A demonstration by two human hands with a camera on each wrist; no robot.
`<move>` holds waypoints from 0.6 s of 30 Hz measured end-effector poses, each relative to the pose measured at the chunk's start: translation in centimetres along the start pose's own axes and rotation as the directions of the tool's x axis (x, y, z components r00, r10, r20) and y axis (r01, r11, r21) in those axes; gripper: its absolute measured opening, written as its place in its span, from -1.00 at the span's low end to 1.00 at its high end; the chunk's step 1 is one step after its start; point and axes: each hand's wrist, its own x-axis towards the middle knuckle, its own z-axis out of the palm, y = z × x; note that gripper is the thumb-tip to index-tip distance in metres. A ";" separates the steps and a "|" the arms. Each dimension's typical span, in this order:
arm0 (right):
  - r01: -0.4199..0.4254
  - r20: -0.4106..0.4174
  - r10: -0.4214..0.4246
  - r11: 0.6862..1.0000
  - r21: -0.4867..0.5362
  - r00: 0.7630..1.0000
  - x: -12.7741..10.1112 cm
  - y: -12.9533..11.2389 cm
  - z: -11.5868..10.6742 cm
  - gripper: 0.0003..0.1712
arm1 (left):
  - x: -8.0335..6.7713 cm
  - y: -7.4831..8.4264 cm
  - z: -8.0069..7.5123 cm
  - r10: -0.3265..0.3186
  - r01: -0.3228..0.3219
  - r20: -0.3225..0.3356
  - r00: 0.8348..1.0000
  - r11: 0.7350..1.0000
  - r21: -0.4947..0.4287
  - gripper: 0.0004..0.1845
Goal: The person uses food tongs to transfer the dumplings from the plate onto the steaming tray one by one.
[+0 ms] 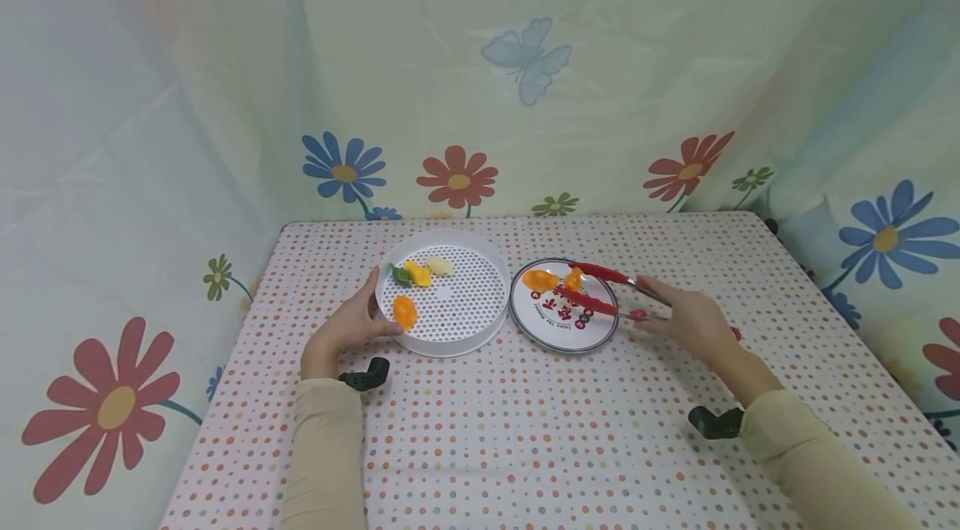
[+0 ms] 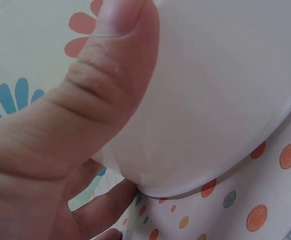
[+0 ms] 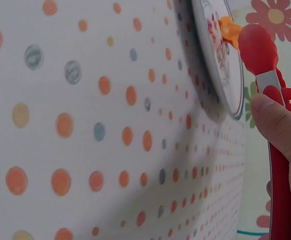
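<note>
A white perforated round tray (image 1: 457, 322) sits on the dotted table, holding an orange piece (image 1: 405, 312), a yellow piece (image 1: 418, 273), a green piece (image 1: 400, 275) and a pale piece (image 1: 439, 266). My left hand (image 1: 351, 326) grips its left rim, thumb (image 2: 105, 75) on the tray wall (image 2: 220, 100). To the right lies a printed plate (image 1: 564, 323) with orange pieces (image 1: 540, 280). My right hand (image 1: 693, 320) holds red tongs (image 1: 603, 288) whose tips straddle a small orange piece (image 1: 573, 280) on the plate; the tong tip (image 3: 258, 47) shows in the right wrist view.
The table (image 1: 525, 430) wears a cloth with coloured dots and is walled by flower-print fabric (image 1: 457, 176) at the back and both sides. Both forearms in beige sleeves lie over the near part of the table.
</note>
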 end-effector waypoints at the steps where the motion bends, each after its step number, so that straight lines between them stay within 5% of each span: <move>1: 0.010 -0.014 -0.010 1.000 -0.001 1.000 0.0 -0.2 -0.1 0.00 | 0.0 0.0 0.0 0.003 -0.003 0.001 1.000 1.000 -0.003 0.42; 8: 0.112 -0.090 -0.114 0.993 -0.025 0.989 -0.2 -2.5 -1.3 -0.07 | 0.0 -0.1 0.0 0.013 -0.013 -0.001 1.000 1.000 -0.010 0.42; 18: 0.197 -0.052 -0.198 0.980 -0.022 0.979 0.9 -7.5 -2.1 -0.04 | 0.1 0.1 0.0 0.003 -0.003 -0.003 1.000 1.000 -0.018 0.38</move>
